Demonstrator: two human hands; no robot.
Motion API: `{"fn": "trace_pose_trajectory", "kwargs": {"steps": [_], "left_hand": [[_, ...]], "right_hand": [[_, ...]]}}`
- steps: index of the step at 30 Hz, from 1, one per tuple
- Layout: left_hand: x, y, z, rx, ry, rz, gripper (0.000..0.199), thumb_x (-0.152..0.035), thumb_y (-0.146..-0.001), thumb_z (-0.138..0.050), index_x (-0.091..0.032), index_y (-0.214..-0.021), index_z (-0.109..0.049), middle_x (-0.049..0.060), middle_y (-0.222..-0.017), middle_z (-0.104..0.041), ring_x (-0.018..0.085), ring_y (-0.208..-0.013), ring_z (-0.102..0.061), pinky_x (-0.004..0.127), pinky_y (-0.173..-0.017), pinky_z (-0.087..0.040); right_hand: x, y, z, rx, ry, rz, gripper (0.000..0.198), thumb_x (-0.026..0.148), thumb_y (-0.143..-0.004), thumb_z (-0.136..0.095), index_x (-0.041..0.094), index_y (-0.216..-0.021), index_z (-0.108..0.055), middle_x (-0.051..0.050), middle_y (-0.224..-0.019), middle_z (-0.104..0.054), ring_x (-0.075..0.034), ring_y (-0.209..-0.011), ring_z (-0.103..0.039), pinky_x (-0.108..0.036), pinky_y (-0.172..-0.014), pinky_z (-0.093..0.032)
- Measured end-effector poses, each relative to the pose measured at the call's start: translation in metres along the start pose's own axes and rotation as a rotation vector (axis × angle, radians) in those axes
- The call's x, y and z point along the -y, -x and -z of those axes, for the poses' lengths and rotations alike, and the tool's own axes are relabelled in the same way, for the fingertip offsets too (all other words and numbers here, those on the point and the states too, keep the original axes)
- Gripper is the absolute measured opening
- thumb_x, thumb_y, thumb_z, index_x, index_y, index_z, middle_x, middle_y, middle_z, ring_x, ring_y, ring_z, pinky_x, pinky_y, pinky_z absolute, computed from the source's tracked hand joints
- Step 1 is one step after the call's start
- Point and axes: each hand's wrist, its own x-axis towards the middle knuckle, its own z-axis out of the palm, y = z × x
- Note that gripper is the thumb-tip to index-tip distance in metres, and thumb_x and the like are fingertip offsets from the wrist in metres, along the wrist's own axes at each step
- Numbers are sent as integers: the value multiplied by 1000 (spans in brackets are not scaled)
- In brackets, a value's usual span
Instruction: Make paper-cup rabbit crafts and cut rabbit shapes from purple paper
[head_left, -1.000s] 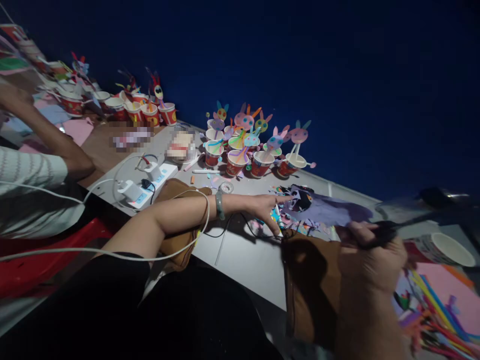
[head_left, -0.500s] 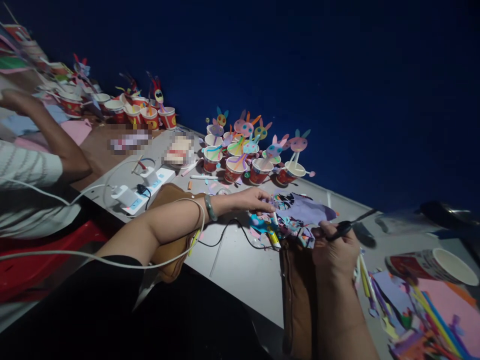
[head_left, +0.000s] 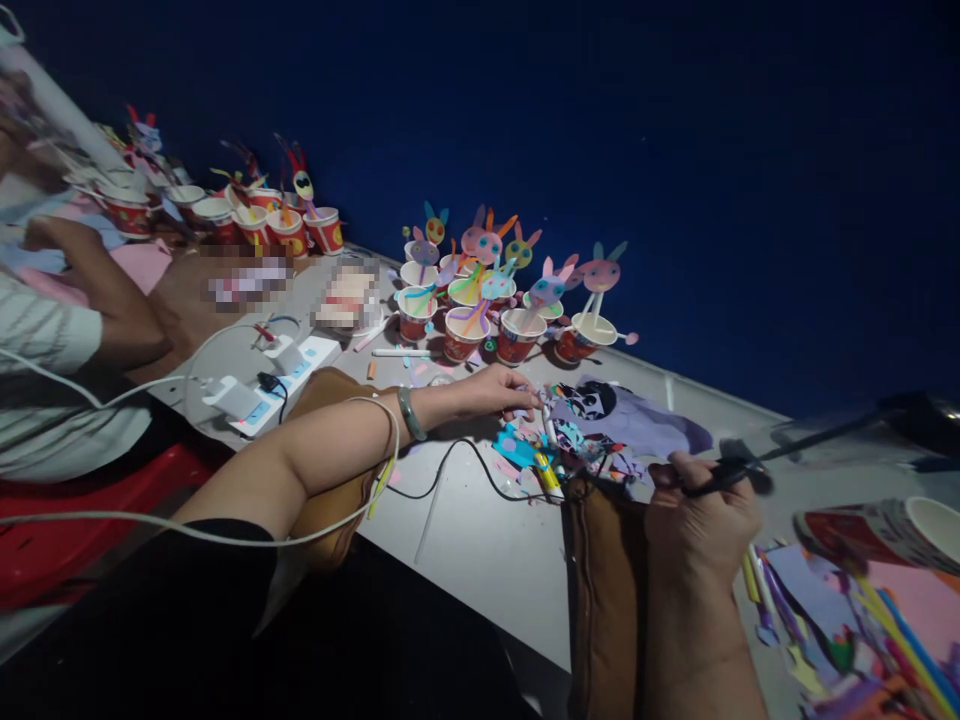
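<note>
My left hand (head_left: 496, 392), with a green bangle at its wrist, hovers over the worktable with its fingers pinched. Something small and pale may be between the fingertips; I cannot make it out. Just beyond them lie purple paper (head_left: 660, 422) and a heap of colourful paper scraps (head_left: 581, 435). My right hand (head_left: 697, 510) is closed around a black tool (head_left: 720, 477), whose kind is blurred. A yellow tube (head_left: 547, 470) rests between the hands, next to a turquoise piece (head_left: 514, 450).
Paper cups (head_left: 517, 337) with rabbit-faced figures stand along the wall. A power strip (head_left: 281, 385) with chargers and cables is at left, near another person's arm (head_left: 124, 290). A brown cushion (head_left: 607, 600) lies below my right wrist. A tipped cup (head_left: 862, 530) and craft strips lie right.
My right hand has moved rightward with the black tool, away from the scraps. My left hand has shifted slightly left, still pinched. The other person's arm has lowered.
</note>
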Motion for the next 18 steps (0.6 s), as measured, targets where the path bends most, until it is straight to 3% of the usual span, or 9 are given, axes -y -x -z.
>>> {"fn": "trace_pose_trajectory", "kwargs": {"steps": [5, 7, 9, 11, 14, 18], "left_hand": [[-2, -1, 1, -87, -6, 14, 11, -20, -84, -61, -9, -81, -61, -1, -70, -63, 0, -42, -38, 18, -45, -27], [0, -2, 0, -65, -2, -6, 12, -20, -84, -61, -9, -82, -62, 0, -72, -63, 1, -45, -40, 18, -47, -30], [3, -2, -2, 13, 22, -26, 13, -20, -81, -65, -10, -88, -66, 3, -80, -65, 4, -58, -53, 19, -56, -41], [6, -3, -3, 88, 38, -52, 30, -17, -72, -74, -13, -101, -68, 7, -98, -68, 12, -84, -63, 26, -75, -50], [10, -4, -4, 99, 21, -119, 63, -15, -58, -85, -19, -118, -66, 11, -127, -62, 21, -118, -56, 36, -100, -45], [11, -5, -3, 97, 97, -161, 63, -21, -66, -82, -14, -125, -62, 16, -122, -64, 20, -112, -60, 38, -100, -45]], "right_hand": [[3, -1, -1, -30, -9, 22, 34, 10, -44, -79, 16, -55, -47, 8, -51, -50, -5, -46, -48, -18, -42, -38], [3, 0, -1, -20, -14, 9, 33, 10, -44, -78, 16, -54, -48, 8, -51, -50, -5, -47, -48, -18, -42, -38], [2, 1, -1, -8, -21, -3, 32, 9, -43, -77, 16, -53, -48, 8, -50, -49, -5, -47, -48, -18, -43, -38], [0, 2, -1, 12, -23, -9, 31, 9, -43, -77, 16, -53, -49, 7, -49, -50, -6, -46, -48, -19, -42, -38], [-2, 8, -2, 65, -9, -43, 31, 10, -44, -80, 15, -56, -52, 6, -51, -52, -6, -46, -49, -20, -45, -40], [-5, 16, -1, 125, 52, -94, 34, 15, -46, -85, 14, -62, -55, 5, -55, -54, -7, -47, -52, -22, -48, -43]]}}
